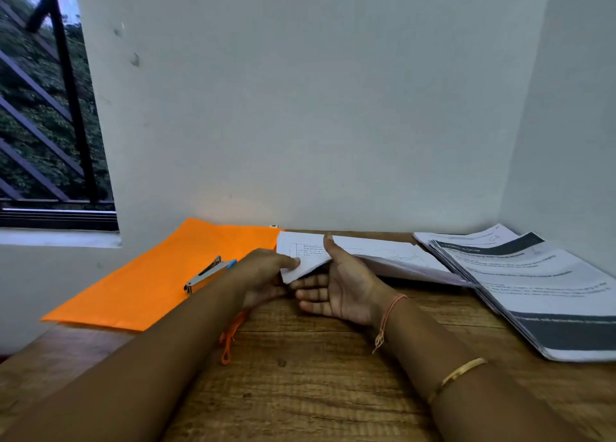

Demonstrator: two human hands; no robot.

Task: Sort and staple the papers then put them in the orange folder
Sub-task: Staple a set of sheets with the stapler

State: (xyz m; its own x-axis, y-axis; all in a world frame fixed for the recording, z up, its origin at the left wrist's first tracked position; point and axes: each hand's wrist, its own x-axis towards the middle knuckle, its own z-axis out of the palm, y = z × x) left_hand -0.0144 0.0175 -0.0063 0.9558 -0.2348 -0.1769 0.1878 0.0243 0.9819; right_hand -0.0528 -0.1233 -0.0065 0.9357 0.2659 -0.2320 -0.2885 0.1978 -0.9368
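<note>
Both forearms stretch over the wooden table (300, 391) and meet at the task's own thing: a sheaf of printed sheets (366, 251) lying near the wall, between the orange folder and a bigger pile. The right hand (340, 285) is turned palm up beneath the sheaf's near left corner with its thumb laid on top, so the corner is clamped and lifted off the wood. The left hand (266, 275) pinches the tip of that same corner with curled fingers. The two hands are close together, all but touching, a hold that seems meant to square the edges where a staple would go.

The stapler (208, 275) lies just beside the left hand, on the orange folder (150, 285), which fits that reading: it is within easy reach. The folder lies flat at the table's left end, and an orange tie string (230, 338) trails onto the wood by the left forearm. To the right, a fanned stack of papers (533, 285) with dark bands waits, probably not yet sorted; the sheaf's far end meets its edge.
</note>
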